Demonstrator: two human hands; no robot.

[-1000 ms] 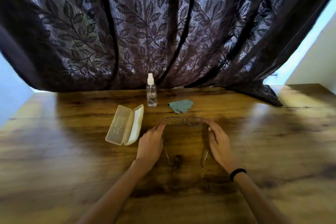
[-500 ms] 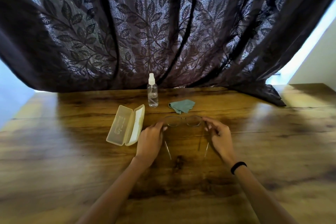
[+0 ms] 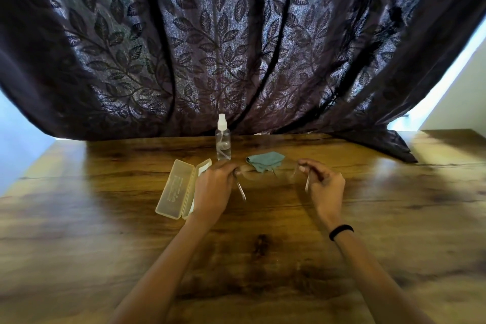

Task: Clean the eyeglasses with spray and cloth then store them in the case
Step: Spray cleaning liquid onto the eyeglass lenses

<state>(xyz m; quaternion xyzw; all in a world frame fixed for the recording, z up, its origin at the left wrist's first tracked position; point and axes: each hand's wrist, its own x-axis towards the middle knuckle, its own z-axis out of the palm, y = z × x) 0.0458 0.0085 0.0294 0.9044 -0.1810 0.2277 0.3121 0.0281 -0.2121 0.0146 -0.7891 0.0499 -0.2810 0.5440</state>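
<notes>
Glossy grained wood table [image 3: 394, 218], clear plastic spray bottle [image 3: 223, 144], matt translucent plastic case [image 3: 176, 188], soft cloth [image 3: 265, 160], woven leaf-patterned curtain [image 3: 236, 47].

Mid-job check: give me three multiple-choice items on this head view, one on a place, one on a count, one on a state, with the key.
1. Where does the cloth lie relative to the spray bottle?
A. to its right in the view
B. to its left in the view
C. draped over it

2. How many hands hold the eyeglasses?
A. none
B. one
C. two

3. What state is the case in?
A. shut
B. open, lying flat
C. standing on end

Key:
1 A: the cloth lies on the table just right of the upright spray bottle.
2 C: the left hand and the right hand each hold one side of the frame.
3 B: its two halves lie hinged apart beside the left hand.
</notes>
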